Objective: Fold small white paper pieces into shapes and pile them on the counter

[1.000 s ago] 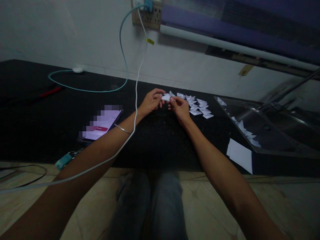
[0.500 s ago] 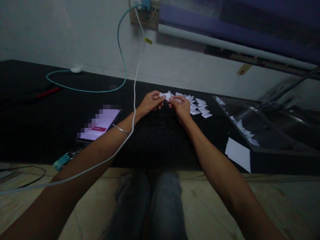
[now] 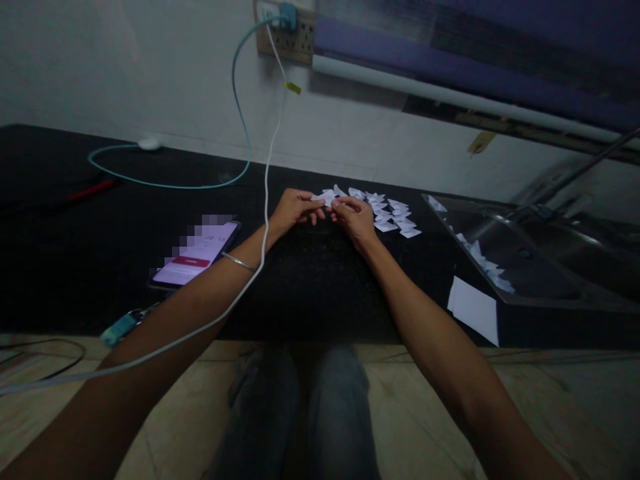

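Two hands meet at the centre of the frame, above the black tabletop [image 3: 320, 287]. The left hand [image 3: 293, 208] and the right hand [image 3: 354, 219] each pinch one end of a small white paper piece [image 3: 324, 197] between fingertips, holding it just over the surface.

Right of the hands, towards the centre right of the frame, lies a cluster of folded paper pieces [image 3: 393, 215], a dozen or so judging by the spread, set close together. By that, a good share of the folding looks done. A flat white sheet [image 3: 474, 310] at the tabletop's near edge, lower right, is unfolded and uncut, so some material seems left to work. More white scraps [image 3: 487, 263] lie inside the steel sink [image 3: 550, 299] at the right.

A lit phone [image 3: 197, 253] lies left of centre; its screen shows a red bar and some digits, too small and blurred to read. A yellow tag [image 3: 293, 87] hangs on the white cable [image 3: 267, 180] below the wall socket [image 3: 283, 30], with no legible writing. No brand shows anywhere.
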Available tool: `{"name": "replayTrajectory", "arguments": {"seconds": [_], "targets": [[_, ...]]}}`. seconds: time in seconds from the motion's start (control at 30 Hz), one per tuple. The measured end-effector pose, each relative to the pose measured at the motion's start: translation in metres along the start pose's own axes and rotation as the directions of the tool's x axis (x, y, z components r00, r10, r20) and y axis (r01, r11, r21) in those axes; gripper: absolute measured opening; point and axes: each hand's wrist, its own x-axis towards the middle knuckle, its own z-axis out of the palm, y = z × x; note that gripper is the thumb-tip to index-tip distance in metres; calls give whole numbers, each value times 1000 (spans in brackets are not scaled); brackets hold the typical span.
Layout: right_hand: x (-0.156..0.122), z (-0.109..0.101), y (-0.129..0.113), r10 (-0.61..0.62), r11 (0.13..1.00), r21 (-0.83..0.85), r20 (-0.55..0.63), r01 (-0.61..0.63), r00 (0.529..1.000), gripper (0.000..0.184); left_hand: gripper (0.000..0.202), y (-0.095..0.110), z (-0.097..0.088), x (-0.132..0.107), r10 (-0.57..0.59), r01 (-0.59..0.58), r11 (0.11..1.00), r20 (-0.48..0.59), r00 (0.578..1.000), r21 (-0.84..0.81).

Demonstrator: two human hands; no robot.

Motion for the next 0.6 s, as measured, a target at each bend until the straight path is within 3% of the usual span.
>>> {"name": "replayTrajectory", "arguments": {"seconds": [0.17, 0.3, 0.6], "targets": [[2, -2, 4, -127, 989, -91, -70, 120, 989, 27, 43, 0, 4, 0, 3, 1, 994, 43, 999, -108], [2, -2, 5, -207, 966, -171, -57, 194, 977, 29, 49, -3, 5, 2, 10, -7, 995, 34, 999, -99], [-5, 3, -3, -320, 888, -343, 17, 306, 947, 24, 35, -5, 5, 3, -69, 70, 981, 15, 998, -183]]}}
